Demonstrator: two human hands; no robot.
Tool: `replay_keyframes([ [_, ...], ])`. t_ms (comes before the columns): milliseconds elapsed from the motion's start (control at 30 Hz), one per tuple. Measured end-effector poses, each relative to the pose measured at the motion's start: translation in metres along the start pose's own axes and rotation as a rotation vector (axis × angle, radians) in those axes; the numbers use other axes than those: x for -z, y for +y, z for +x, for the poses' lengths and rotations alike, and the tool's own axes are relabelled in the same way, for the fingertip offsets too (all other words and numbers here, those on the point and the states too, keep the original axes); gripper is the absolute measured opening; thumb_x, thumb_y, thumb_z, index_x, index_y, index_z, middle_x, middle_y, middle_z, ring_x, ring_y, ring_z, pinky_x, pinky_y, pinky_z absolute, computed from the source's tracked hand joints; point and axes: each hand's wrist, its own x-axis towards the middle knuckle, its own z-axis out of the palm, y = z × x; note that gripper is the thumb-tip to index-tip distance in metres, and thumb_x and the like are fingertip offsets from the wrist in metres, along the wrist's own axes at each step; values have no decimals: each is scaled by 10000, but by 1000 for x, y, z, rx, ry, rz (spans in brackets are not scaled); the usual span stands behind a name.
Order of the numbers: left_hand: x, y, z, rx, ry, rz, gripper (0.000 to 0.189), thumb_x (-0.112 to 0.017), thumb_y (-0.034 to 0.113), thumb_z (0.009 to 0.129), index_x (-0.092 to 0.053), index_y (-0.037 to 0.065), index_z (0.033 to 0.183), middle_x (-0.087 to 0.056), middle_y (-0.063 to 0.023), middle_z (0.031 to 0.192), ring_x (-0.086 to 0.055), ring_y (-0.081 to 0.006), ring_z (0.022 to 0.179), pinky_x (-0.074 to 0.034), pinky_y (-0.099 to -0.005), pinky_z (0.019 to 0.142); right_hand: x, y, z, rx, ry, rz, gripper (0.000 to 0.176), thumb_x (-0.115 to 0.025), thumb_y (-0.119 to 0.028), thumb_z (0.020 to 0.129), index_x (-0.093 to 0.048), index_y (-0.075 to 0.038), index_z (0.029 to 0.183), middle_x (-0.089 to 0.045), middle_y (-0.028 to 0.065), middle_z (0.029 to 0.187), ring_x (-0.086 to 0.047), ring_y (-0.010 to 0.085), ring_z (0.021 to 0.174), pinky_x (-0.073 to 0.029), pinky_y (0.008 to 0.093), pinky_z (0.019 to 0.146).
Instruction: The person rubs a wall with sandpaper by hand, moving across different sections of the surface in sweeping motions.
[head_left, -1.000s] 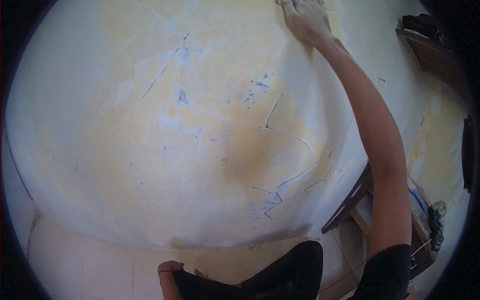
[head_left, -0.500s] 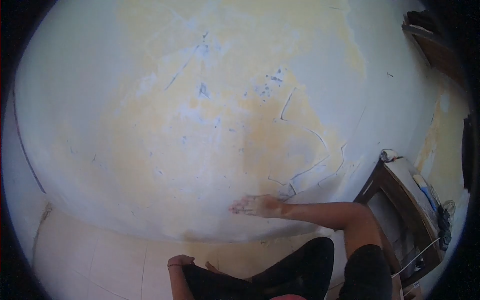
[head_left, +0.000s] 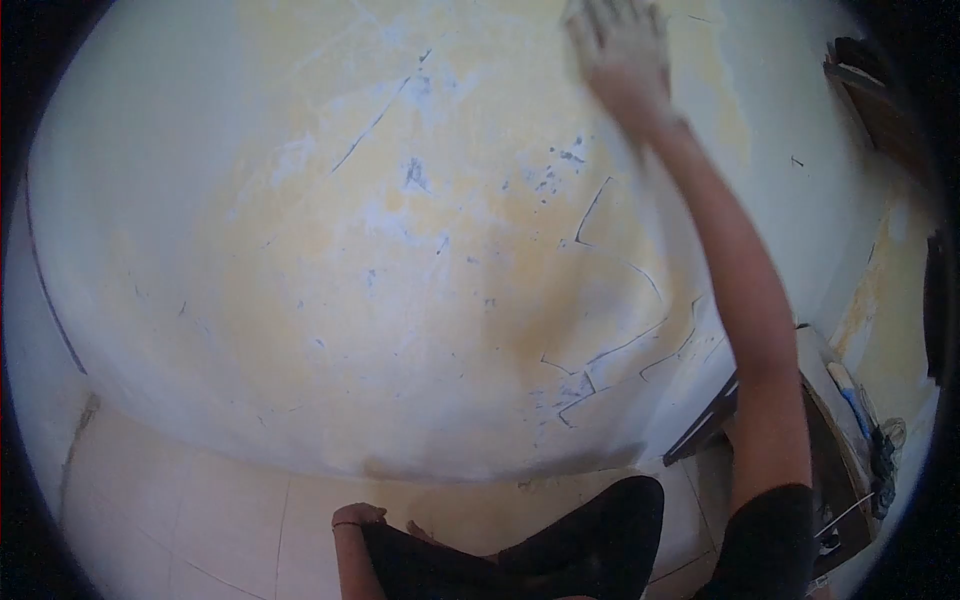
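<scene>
My right hand (head_left: 625, 60) is raised high at the top of the view, its fingers spread and pointing up. Nothing shows in it, and it overlaps the upper part of a patchy yellow and pale wall (head_left: 400, 280). Cracks and bluish chipped spots mark the wall, with long jagged crack lines below my hand. At the bottom, my left hand (head_left: 360, 514) rests at my bent knee, a thin band round its wrist. Its fingers are small and partly hidden against the dark trousers (head_left: 590, 530).
A dark wooden cabinet (head_left: 850, 530) stands low at the right, with a blue-handled brush (head_left: 850, 390) and a dark tangled bundle (head_left: 884, 465) on top. A dark wooden shelf (head_left: 875, 95) juts out at the upper right. Pale floor tiles (head_left: 220, 520) run along the wall's foot.
My right hand has swept from low on the wall up to the top right, the arm now stretched upward. My left hand stays at my knee. The view has shifted slightly.
</scene>
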Motion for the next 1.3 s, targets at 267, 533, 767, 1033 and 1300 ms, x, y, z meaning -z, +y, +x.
replay_keyframes([
  [267,-5,2,-8,26,15,65,394,-409,496,897,-707,306,1073,-571,-76,1296,-528,-293,1189,-384,-442,1021,-36,-142,-386,906,-523,335,582,-388,-215,925,-238,-111,1477,-325,52,1491,-356,217,1338,-275,405,1112],
  [533,-15,-17,30,1,62,80,397,-426,515,881,-700,313,1086,-566,-57,1305,-525,-294,1196,-392,-454,1017,-45,-74,-215,778,-425,285,553,-400,-280,957,-253,-168,1478,-230,65,1536,-225,265,1401,-173,478,1144],
  [767,8,17,-25,58,-4,32,396,-418,521,889,-698,323,1085,-568,-48,1304,-512,-286,1211,-371,-444,1037,11,11,60,-59,-131,20,577,-216,-336,1014,-88,-36,1490,-60,115,1568,-14,300,1445,5,425,1171],
  [1033,2,4,-13,-1,35,-14,482,-464,504,854,-689,157,1101,-587,-113,1263,-534,-295,1193,-413,-431,992,-38,-141,-215,758,-186,8,513,-461,-176,911,-346,-50,1395,-401,167,1394,-425,340,1253,-330,535,1043],
  [1300,-1,-7,-19,-57,35,-34,453,-437,499,873,-696,199,1094,-582,-106,1272,-526,-292,1199,-393,-439,1010,-45,-170,-378,937,-656,630,529,-328,-215,982,-190,-146,1488,-206,28,1545,-271,192,1387,-240,398,1140],
])
